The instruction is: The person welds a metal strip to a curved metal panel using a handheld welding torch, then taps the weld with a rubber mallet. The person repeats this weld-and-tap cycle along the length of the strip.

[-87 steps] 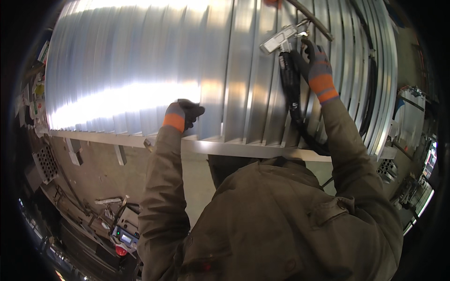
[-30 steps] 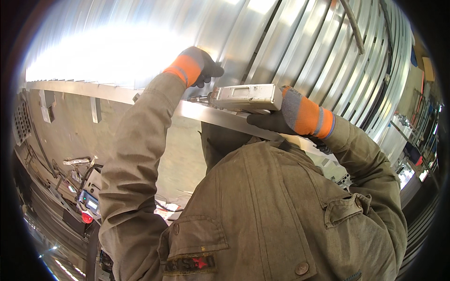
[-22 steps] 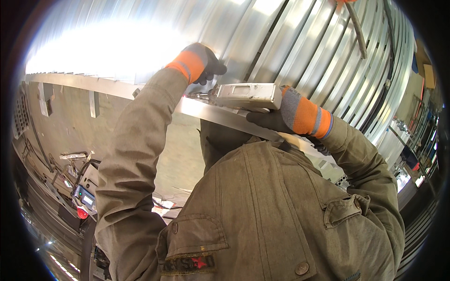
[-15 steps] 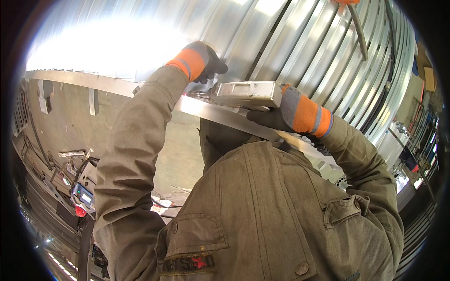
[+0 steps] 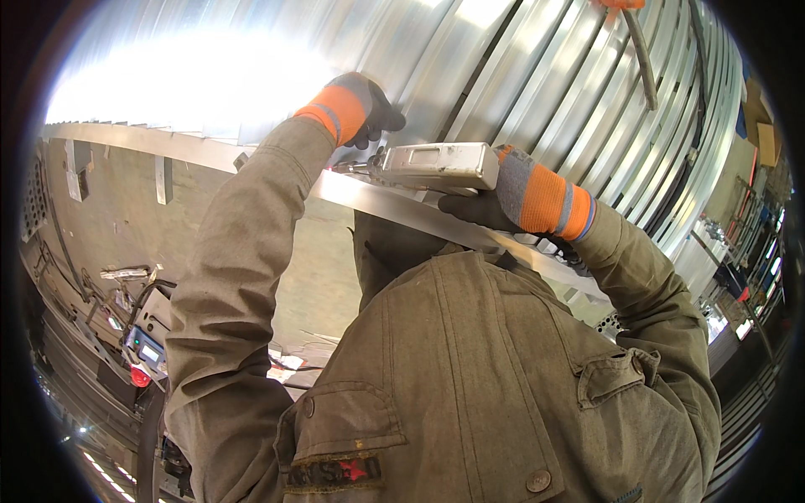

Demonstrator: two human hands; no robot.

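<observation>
My right hand (image 5: pixel 524 193), in a grey and orange knit glove, is wrapped round the rear of a boxy, pale handheld laser welding gun (image 5: pixel 440 164). The gun's metal nozzle (image 5: pixel 359 168) points left, and a small red glow shows at its tip. Below the nozzle runs a flat metal bar (image 5: pixel 402 210) along the front edge of the ribbed metal panel (image 5: pixel 470 109). Just above the nozzle tip, my left hand (image 5: pixel 360 109), gloved alike, has its fingers curled together over the panel. Whatever those fingers may hold is hidden.
Short metal brackets (image 5: pixel 163 180) hang below the bar at left. A control box with a small screen (image 5: pixel 148 348) and a red knob (image 5: pixel 140 377) stands at lower left among cables. A dark hose (image 5: pixel 639 54) lies across the panel at upper right.
The welding gun and my right hand have shifted very slightly left. My left hand keeps its place and its curled fingers.
</observation>
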